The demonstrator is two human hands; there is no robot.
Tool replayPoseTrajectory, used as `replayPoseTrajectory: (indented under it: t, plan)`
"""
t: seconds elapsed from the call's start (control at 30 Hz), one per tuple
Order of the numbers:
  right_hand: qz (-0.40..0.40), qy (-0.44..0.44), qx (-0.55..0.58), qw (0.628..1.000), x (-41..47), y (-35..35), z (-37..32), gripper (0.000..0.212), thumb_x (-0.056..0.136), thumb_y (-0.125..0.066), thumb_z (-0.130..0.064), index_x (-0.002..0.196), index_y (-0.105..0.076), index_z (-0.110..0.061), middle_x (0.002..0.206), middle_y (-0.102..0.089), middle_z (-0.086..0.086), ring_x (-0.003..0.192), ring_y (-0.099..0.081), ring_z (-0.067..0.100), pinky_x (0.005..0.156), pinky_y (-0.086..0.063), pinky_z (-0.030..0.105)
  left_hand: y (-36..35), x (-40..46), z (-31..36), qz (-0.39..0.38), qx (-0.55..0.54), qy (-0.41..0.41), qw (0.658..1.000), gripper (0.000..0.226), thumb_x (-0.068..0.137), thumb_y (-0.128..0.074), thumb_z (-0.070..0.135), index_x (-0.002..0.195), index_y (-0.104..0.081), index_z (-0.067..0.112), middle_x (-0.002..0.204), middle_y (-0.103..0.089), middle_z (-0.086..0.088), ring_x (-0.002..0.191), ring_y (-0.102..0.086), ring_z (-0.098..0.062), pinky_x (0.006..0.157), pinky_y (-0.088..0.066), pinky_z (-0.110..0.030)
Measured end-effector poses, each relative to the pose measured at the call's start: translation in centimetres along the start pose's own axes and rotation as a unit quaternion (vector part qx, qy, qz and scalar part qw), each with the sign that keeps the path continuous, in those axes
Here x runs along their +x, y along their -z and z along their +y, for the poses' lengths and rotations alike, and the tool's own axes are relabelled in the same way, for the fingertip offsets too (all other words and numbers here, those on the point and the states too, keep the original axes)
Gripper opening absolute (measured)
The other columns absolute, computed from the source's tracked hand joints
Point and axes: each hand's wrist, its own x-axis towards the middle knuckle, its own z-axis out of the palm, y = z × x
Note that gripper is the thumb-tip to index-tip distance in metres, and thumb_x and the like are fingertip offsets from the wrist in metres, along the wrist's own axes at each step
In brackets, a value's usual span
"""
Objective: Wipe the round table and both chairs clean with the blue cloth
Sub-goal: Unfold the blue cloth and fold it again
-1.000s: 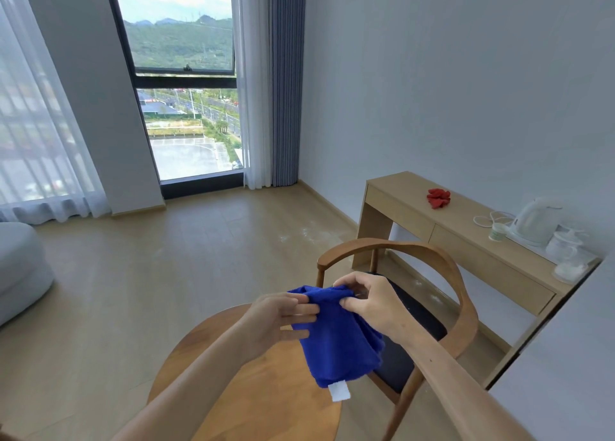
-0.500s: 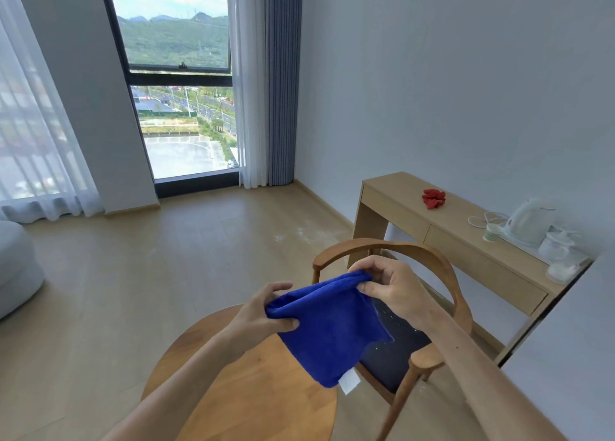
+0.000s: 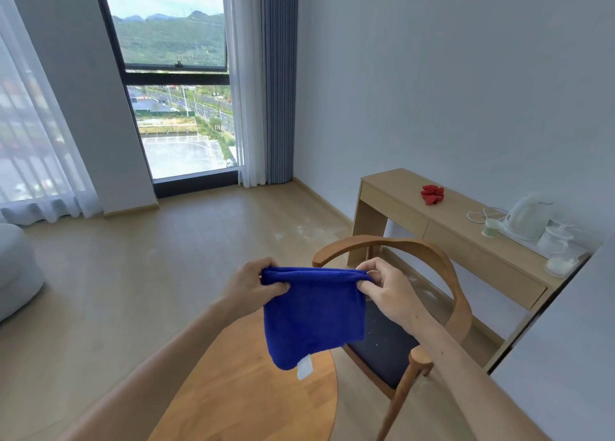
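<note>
Hanging off the blue cloth [image 3: 314,314] I see a white tag [image 3: 304,366], its writing unreadable. My left hand [image 3: 248,287] and right hand [image 3: 386,289] pinch its top corners, fingers clamped, above the round table [image 3: 246,390] beside the chair [image 3: 442,274].

No text can be read anywhere; the white tag [image 3: 304,366] on the blue cloth [image 3: 314,310] looks blank.

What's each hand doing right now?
Left hand: closed, pinching the cloth at its top left corner.
Right hand: closed, pinching the cloth's top right corner.
</note>
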Motion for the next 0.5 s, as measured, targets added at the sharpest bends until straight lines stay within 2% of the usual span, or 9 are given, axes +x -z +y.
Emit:
replayPoseTrajectory:
  t: [0.17, 0.27, 0.33, 0.4, 0.47, 0.5]
  plan:
    - [0.051, -0.017, -0.018, 0.998, -0.3, -2.0, -0.5, 0.017, 0.090, -0.063, -0.012, 0.090, -0.055, -0.027, 0.081, -0.068, -0.006, 0.076, -0.067, 0.009, 0.065, -0.058, 0.022, -1.6, 0.0, 0.0, 0.044, 0.021, 0.084, 0.995, 0.004, 0.081, -0.063, 0.018, 0.080, -0.061, 0.015, 0.074, -0.063, -0.001, 0.067, -0.056, -0.012, 0.056, -0.042, -0.024]
    - [0.057, -0.016, -0.001, 0.998, -0.5, -3.9, -1.1, 0.015, 0.090, -0.063, -0.015, 0.092, -0.054, -0.028, 0.082, -0.067, -0.007, 0.076, -0.067, 0.008, 0.066, -0.059, 0.023, -3.0, -0.3, 0.9, 0.047, -0.014, 0.138, 0.989, 0.012, 0.083, -0.063, 0.025, 0.084, -0.058, 0.013, 0.080, -0.065, -0.005, 0.071, -0.062, -0.018, 0.056, -0.050, -0.028]
    - [0.038, -0.004, 0.011, 0.999, -0.7, -5.0, -1.5, 0.014, 0.090, -0.064, -0.019, 0.096, -0.055, -0.028, 0.085, -0.067, -0.009, 0.080, -0.067, 0.006, 0.071, -0.059, 0.025, -4.0, -0.7, 2.1, 0.017, -0.114, 0.174, 0.978, 0.021, 0.087, -0.063, 0.035, 0.089, -0.058, 0.014, 0.085, -0.067, -0.008, 0.073, -0.067, -0.021, 0.054, -0.056, -0.029]
    - [0.007, 0.001, 0.036, 0.999, -0.7, -5.4, -1.9, 0.020, 0.087, -0.067, -0.027, 0.105, -0.058, -0.027, 0.091, -0.069, -0.010, 0.086, -0.067, 0.004, 0.078, -0.058, 0.025, -4.6, -0.9, 3.4, -0.014, -0.258, 0.213, 0.942, 0.028, 0.093, -0.054, 0.038, 0.094, -0.063, 0.012, 0.088, -0.069, -0.010, 0.078, -0.070, -0.024, 0.059, -0.059, -0.033]
    - [-0.031, -0.008, 0.062, 0.998, -0.7, -5.0, -2.0, 0.043, 0.078, -0.074, -0.038, 0.116, -0.056, -0.025, 0.099, -0.070, -0.009, 0.092, -0.066, 0.004, 0.082, -0.056, 0.024, -4.3, -1.0, 4.0, -0.024, -0.354, 0.227, 0.907, 0.027, 0.094, -0.049, 0.025, 0.086, -0.068, 0.008, 0.080, -0.071, -0.010, 0.077, -0.070, -0.026, 0.063, -0.060, -0.036]
    - [-0.041, -0.012, 0.056, 0.997, -0.7, -4.7, -2.0, 0.052, 0.074, -0.078, -0.040, 0.119, -0.055, -0.025, 0.103, -0.069, -0.009, 0.095, -0.066, 0.005, 0.084, -0.054, 0.023, -4.1, -1.0, 3.9, -0.034, -0.373, 0.225, 0.900, 0.024, 0.092, -0.049, 0.016, 0.084, -0.069, 0.005, 0.078, -0.072, -0.011, 0.077, -0.071, -0.027, 0.067, -0.061, -0.038]
